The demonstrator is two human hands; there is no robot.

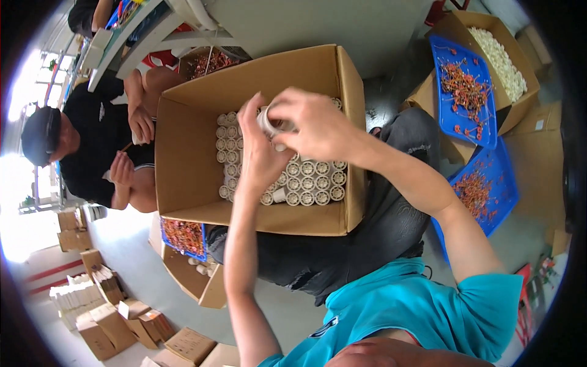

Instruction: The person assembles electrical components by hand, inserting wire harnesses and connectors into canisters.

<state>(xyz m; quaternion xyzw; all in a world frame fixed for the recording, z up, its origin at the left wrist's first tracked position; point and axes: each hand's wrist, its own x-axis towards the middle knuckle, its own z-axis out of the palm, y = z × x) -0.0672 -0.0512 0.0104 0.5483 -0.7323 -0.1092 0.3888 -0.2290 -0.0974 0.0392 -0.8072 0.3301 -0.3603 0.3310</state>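
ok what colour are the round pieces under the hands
Off-white; the pieces show in the head view.

Here's the carton (pixel 183 153) straight before you, pieces (pixel 307 183) inside, a co-worker (pixel 92 140) to your left, a nearer tray (pixel 502 183) and a farther tray (pixel 448 116) on your right.

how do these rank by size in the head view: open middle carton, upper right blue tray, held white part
1. Open middle carton
2. Upper right blue tray
3. Held white part, partly hidden

Left hand (pixel 262 147) and right hand (pixel 315 125) curl close together.
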